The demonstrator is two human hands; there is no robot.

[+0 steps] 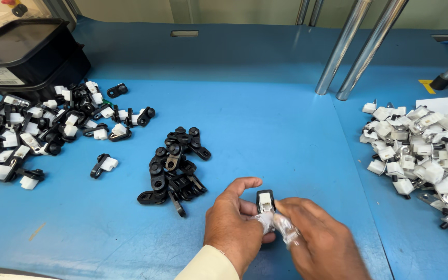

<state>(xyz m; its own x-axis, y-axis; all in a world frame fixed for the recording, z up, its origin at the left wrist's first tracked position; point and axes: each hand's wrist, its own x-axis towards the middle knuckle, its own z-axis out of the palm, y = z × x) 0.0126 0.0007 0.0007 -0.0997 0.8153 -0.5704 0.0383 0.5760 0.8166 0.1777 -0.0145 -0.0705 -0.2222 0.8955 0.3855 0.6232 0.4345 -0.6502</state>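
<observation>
Both my hands meet low in the middle of the view over a blue work surface (265, 129). My left hand (232, 220) and my right hand (320, 241) together hold a small part (265, 201): a black frame around a white plastic insert. The fingertips of both hands are wrapped in clear tape. Just left of my hands lies a small heap of black clip parts (175, 168).
A big pile of joined black-and-white parts (32, 132) lies at the left, below a black bin (24, 54). White inserts with metal pieces (426, 153) are heaped at the right. Two metal rods (356, 49) rise at the back right.
</observation>
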